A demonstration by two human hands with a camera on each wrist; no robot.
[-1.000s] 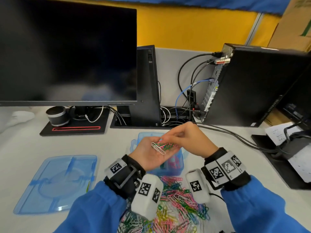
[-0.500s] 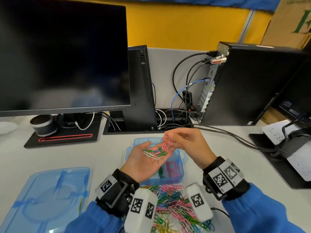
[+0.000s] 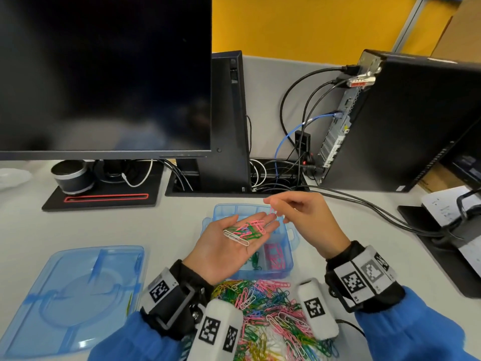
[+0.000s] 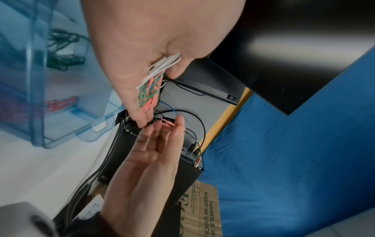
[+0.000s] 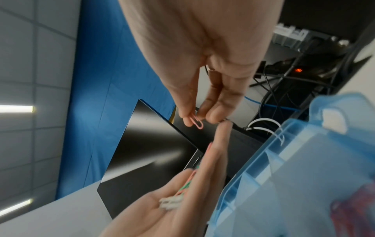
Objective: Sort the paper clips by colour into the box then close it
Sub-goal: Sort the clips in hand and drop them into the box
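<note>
Left hand flat, palm up over blue box, cradling mixed clips. Right hand fingers pinching pink clip. Loose clip pile on surface; lid left; monitor behind.

clip pile partly behind wrist cameras

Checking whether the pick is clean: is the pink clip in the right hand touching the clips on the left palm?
Apart. The head view shows the pink clip, pinched by the right hand, clear of the clips on the left hand.

Mixed clips before open box
</note>
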